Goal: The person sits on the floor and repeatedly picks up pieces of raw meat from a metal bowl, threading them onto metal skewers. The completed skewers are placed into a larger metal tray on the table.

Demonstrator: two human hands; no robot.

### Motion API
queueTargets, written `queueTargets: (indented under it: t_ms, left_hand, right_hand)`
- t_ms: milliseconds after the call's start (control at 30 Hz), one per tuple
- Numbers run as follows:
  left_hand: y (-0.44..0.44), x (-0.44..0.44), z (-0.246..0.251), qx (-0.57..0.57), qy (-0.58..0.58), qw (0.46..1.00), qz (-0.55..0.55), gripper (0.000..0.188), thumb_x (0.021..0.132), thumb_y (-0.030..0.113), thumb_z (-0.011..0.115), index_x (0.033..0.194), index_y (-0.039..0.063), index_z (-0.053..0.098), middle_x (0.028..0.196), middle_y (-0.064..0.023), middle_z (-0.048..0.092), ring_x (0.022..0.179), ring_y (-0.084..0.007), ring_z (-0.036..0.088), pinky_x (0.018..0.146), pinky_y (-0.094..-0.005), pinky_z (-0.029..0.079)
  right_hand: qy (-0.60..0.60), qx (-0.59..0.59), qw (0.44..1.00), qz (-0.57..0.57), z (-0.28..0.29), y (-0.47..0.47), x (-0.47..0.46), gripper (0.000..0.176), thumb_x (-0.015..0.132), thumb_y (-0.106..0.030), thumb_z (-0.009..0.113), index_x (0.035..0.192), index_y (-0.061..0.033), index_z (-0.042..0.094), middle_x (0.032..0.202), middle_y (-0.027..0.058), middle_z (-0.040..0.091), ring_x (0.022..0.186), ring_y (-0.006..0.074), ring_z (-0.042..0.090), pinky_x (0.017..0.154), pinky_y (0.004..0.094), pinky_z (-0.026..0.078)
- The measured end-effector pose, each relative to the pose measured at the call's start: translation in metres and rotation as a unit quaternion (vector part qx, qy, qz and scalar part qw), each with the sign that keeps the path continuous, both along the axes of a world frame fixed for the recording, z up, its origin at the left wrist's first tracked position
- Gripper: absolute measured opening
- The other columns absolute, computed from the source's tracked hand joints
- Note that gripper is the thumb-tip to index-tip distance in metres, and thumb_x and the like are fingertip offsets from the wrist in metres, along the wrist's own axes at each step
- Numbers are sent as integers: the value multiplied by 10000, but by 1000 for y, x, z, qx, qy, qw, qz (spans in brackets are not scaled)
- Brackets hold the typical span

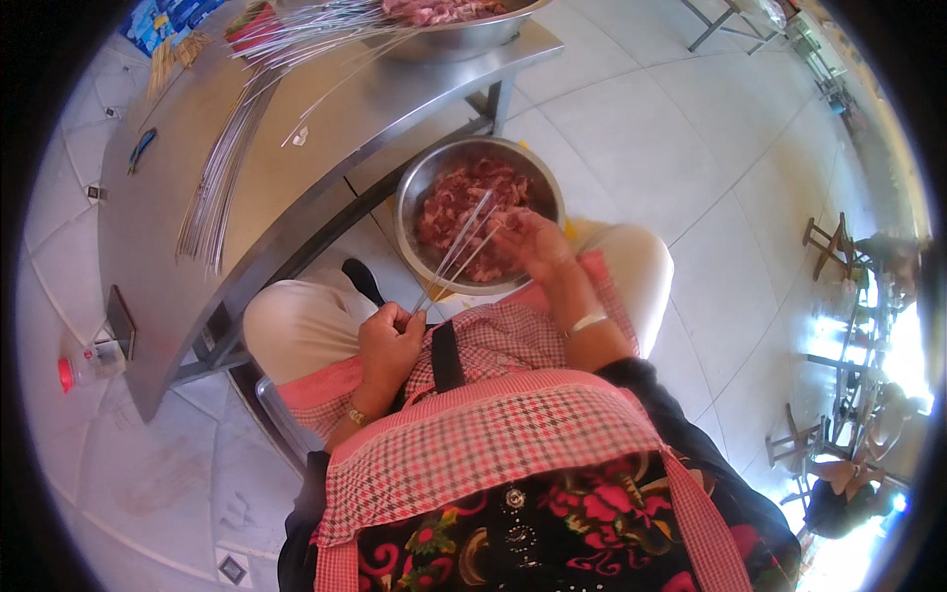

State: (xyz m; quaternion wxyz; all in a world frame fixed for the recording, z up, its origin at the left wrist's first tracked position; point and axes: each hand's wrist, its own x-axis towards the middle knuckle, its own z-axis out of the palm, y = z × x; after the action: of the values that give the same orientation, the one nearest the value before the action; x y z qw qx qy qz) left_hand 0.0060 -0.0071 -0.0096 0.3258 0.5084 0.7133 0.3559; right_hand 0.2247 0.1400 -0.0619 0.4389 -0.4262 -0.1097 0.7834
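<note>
My left hand [391, 344] is closed around the near ends of a few thin metal skewers [460, 240], which reach up over a steel bowl. Pieces of raw meat [473, 192] lie in that steel bowl [407, 222], between my knees. My right hand [536, 248] is over the bowl's right part, by the far ends of the skewers; it is blurred, and whether it pinches a piece of meat cannot be told. A long bundle of metal skewers [229, 177] lies on the table to the left.
The steel-topped table [325, 122] runs along the left and top. On it are a second steel bowl [451, 44] of meat, more skewers, and a small blue object [142, 150]. A red-lidded jar [89, 366] is at the far left. Folding stools [832, 244] and a person [843, 496] appear at the right.
</note>
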Motion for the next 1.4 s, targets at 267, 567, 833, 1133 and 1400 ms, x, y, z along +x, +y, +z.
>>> queueTargets:
  t_ms: [267, 567, 833, 1133, 1400]
  left_hand:
    - [1, 1, 3, -7, 18, 1000, -13, 266, 740, 144, 675, 622, -15, 496, 519, -74, 494, 491, -108, 432, 461, -289, 366]
    - [6, 4, 7, -6, 45, 999, -19, 258, 741, 132, 676, 620, -13, 500, 519, -84, 510, 473, -112, 442, 451, -290, 366]
    - [12, 11, 3, 5, 23, 1000, -14, 261, 743, 103, 682, 600, 5, 487, 503, -45, 487, 476, -87, 406, 440, -273, 350]
    - [16, 10, 1, 20, 52, 998, -32, 277, 742, 112, 681, 597, 1, 472, 501, -89, 494, 451, -125, 416, 451, -299, 370]
    - [25, 19, 5, 19, 74, 996, -42, 285, 741, 120, 678, 595, -3, 466, 497, -107, 481, 457, -147, 435, 459, -308, 372]
  right_hand:
    - [59, 50, 997, 5, -2, -6, -6, 62, 867, -111, 536, 901, -59, 531, 945, 131, 623, 898, 263, 612, 783, 367, 518]
    - [15, 83, 996, 9, 1, -10, -11, 43, 879, -85, 511, 897, -50, 494, 940, 151, 616, 879, 266, 616, 802, 372, 519]
    - [27, 45, 999, -2, -5, -11, -16, 40, 882, -78, 495, 900, -43, 501, 944, 148, 604, 862, 266, 619, 777, 366, 525]
    - [76, 18, 997, 8, -4, -12, -19, 177, 900, -180, 444, 883, -30, 535, 881, 116, 604, 864, 274, 610, 801, 398, 503]
    - [95, 3, 995, -2, -6, -16, -23, 229, 890, -226, 445, 879, -36, 571, 893, 120, 628, 855, 268, 614, 808, 391, 495]
